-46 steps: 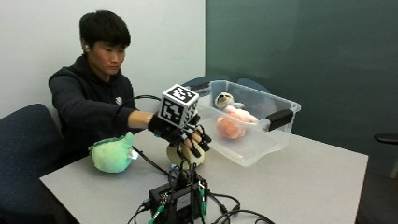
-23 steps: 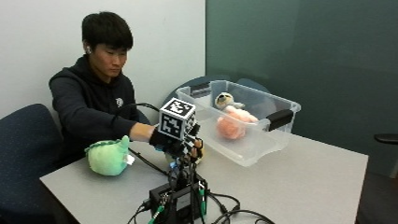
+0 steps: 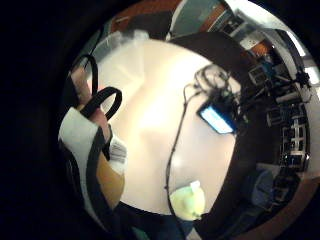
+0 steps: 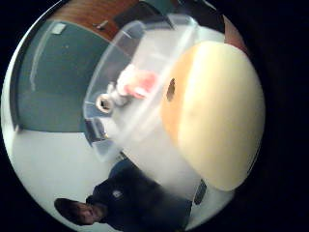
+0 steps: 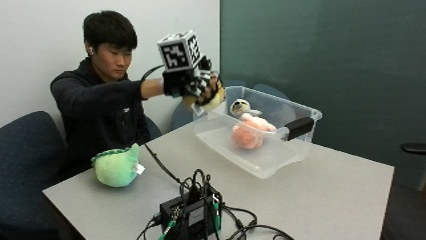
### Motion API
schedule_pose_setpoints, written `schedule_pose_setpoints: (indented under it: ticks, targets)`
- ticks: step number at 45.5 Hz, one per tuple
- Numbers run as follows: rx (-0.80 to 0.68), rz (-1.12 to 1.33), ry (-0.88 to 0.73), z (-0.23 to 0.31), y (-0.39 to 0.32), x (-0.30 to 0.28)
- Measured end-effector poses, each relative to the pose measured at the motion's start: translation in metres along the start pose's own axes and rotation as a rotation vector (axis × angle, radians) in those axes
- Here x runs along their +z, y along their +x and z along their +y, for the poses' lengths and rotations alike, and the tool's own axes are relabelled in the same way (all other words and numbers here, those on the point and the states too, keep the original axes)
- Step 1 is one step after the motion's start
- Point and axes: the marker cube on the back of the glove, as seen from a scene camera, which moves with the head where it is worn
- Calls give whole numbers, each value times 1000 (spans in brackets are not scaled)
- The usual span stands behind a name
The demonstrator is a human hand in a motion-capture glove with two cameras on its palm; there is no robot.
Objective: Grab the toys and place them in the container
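Observation:
In the outside view my gloved right hand is raised and grips a yellow plush toy just above the near end of the clear plastic container. That yellow toy fills much of the thumb side palm view, with the container beyond it. Inside the container lie a pink plush toy and a small pale toy. A green plush toy sits on the table near the person, apart from the hand; the green toy also shows in the little finger side view.
A black electronics box with cables lies at the table's front edge, and a cable runs from it toward the person. A black clip sits on the container's rim. Blue chairs stand beside the grey table.
My right hand has risen from just above the table beside the green toy up to the container's near end, carrying the yellow toy with it.

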Motion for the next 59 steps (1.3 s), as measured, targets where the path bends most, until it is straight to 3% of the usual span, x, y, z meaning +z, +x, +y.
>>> schedule_pose_setpoints:
  ticks: [6, 14, 19, 24, 29, 34, 38, 40, 48, 59]
  targets:
    - [-92, -74, 82, -15, -62, -45]
    - [-123, -74, 79, -37, -126, -35]
    - [-68, -48, -77, -50, -142, -7]
    - [-193, 45, -312, -31, -163, 24]
    - [-209, 83, -289, -19, -125, 7]
    - [-28, -80, -273, -12, -49, -39]
    - [-158, 18, -288, 25, -9, -54]
    - [-129, -7, -315, 45, 3, -58]
    - [-30, 62, -433, 119, 49, -45]
    - [-90, 214, -564, 188, 98, -3]
